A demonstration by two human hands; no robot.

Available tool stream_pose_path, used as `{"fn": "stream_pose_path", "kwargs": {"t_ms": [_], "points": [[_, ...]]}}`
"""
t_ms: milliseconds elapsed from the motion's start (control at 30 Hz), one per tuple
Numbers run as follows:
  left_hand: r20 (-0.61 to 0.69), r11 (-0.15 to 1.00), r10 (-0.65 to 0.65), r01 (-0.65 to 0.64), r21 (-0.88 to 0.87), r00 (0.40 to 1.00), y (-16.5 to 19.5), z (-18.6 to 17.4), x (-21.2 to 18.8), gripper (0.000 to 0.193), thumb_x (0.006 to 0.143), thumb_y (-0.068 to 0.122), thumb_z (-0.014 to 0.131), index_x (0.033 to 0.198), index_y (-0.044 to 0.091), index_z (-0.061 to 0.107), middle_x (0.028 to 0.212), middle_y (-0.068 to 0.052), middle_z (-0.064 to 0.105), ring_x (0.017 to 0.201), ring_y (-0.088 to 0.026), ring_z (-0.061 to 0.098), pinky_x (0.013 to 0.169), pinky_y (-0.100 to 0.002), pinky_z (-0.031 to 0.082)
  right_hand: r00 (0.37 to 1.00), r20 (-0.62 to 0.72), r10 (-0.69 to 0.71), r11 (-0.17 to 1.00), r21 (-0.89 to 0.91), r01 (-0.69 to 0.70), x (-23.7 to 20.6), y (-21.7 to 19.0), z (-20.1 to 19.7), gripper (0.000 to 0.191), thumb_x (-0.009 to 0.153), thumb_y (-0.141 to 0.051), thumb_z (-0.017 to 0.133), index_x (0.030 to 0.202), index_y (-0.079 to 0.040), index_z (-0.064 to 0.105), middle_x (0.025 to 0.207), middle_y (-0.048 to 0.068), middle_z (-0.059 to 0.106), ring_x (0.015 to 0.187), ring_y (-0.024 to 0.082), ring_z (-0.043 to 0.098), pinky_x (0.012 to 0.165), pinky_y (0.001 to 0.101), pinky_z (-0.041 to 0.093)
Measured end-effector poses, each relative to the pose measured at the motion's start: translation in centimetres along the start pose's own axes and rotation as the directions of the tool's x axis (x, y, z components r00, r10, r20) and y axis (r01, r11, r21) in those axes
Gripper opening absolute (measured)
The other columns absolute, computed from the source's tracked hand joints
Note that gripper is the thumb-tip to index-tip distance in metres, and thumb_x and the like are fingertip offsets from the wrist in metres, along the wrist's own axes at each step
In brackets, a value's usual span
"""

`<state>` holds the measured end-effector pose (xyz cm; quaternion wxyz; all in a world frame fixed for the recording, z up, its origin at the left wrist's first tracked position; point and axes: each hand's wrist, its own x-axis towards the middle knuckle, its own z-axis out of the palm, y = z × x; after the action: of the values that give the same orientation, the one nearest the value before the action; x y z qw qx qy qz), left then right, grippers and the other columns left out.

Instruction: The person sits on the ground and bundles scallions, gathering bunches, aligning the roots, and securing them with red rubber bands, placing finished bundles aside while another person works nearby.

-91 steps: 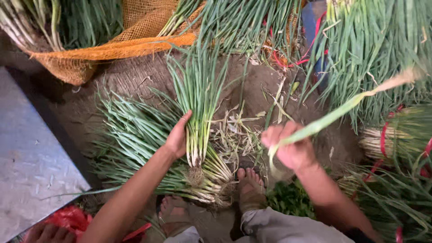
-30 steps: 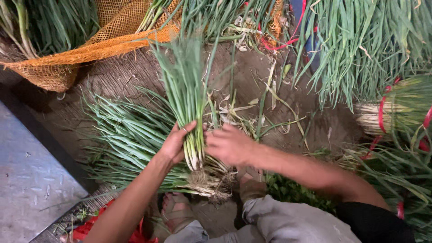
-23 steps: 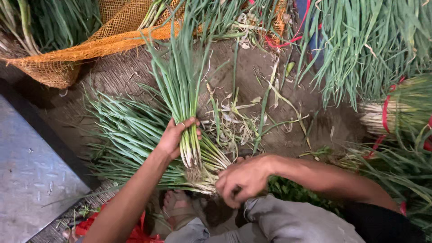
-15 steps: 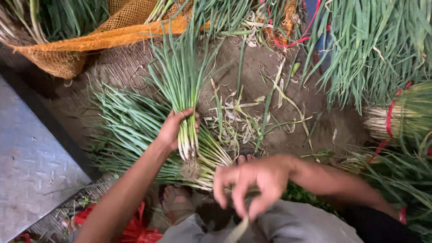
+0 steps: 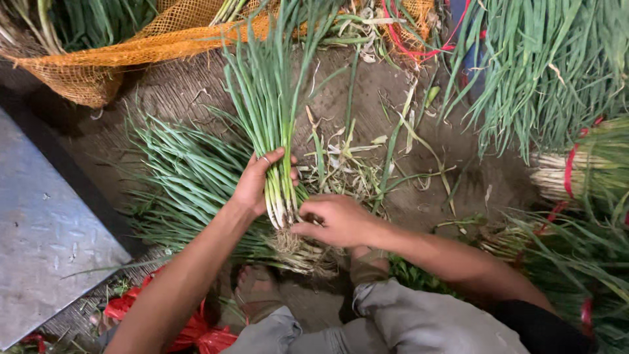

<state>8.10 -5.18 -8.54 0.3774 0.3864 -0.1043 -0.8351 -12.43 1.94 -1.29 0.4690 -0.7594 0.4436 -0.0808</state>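
Note:
My left hand (image 5: 257,183) grips a bunch of green onions (image 5: 265,98) near its white stalk ends, the leaves pointing away from me. My right hand (image 5: 334,219) is against the white root ends of the same bunch, with its fingers pinched on them. Below the bunch lies a pile of loose green onions (image 5: 187,183) on the dirt ground, their roots toward my bare feet (image 5: 255,292).
An orange mesh sack (image 5: 98,56) of greens lies at the top left. Tied green onion bundles with red bands (image 5: 583,170) fill the right side. A grey metal plate (image 5: 46,229) lies at left, and red plastic (image 5: 196,331) by my feet. Trimmings (image 5: 367,157) litter the ground.
My right hand dropped a long leaf, went down toward my lap, then came back up to the root ends of the bunch. The left hand kept hold of the bunch throughout.

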Motion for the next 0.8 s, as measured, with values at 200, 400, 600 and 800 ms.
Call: {"fn": "stream_pose_path", "kwargs": {"t_ms": [200, 400, 600, 800], "points": [[-0.012, 0.99, 0.021, -0.019, 0.143, 1.0, 0.9, 1.6, -1.1, 0.022, 0.099, 0.019, 0.061, 0.114, 0.007, 0.05, 0.083, -0.008, 0.063, 0.059, -0.019, 0.062, 0.051, -0.036, 0.054, 0.957, 0.001, -0.29, 0.956, 0.037, 0.29, 1.4, -0.2, 0.7, 0.018, 0.1, -0.028, 0.065, 0.094, -0.011, 0.068, 0.081, 0.006, 0.066, 0.075, 0.026, 0.066, 0.067, 0.0415, 0.051], [-0.118, 0.959, 0.115, -0.08, 0.271, 0.986, 4.4, 3.4, 0.2, 0.024, 0.099, 0.022, 0.061, 0.115, 0.009, 0.05, 0.077, -0.008, 0.061, 0.05, -0.018, 0.058, 0.042, -0.034, 0.051, 0.632, 0.255, -0.732, 0.656, 0.516, 0.551, -2.4, -3.2, -1.1, 0.014, 0.104, -0.017, 0.063, 0.092, -0.012, 0.068, 0.089, 0.005, 0.065, 0.089, 0.027, 0.064, 0.082, 0.041, 0.052], [-0.06, 0.985, 0.171, -0.171, 0.013, 0.983, 9.8, 0.9, 0.3, 0.08, 0.1, 0.068, 0.029, 0.129, -0.002, 0.054, 0.098, -0.014, 0.07, 0.071, -0.023, 0.067, 0.062, -0.04, 0.057, 0.979, 0.181, -0.095, 0.993, 0.082, 0.081, -0.6, 1.2, -3.4, 0.009, 0.085, -0.016, 0.066, 0.09, -0.01, 0.071, 0.09, 0.009, 0.067, 0.088, 0.026, 0.066, 0.078, 0.0414, 0.054], [-0.002, 0.912, 0.41, -0.41, -0.02, 0.912, 6.5, 1.8, 0.2, 0.057, 0.118, 0.035, 0.037, 0.163, 0.0, 0.038, 0.138, -0.013, 0.06, 0.115, -0.026, 0.057, 0.099, -0.041, 0.05, 0.825, -0.253, 0.505, 0.76, -0.321, -0.564, -1.0, 6.3, -6.1, 0.058, 0.102, -0.044, 0.062, 0.149, -0.012, 0.051, 0.118, 0.014, 0.071, 0.097, 0.024, 0.072, 0.09, 0.037, 0.058]]}}
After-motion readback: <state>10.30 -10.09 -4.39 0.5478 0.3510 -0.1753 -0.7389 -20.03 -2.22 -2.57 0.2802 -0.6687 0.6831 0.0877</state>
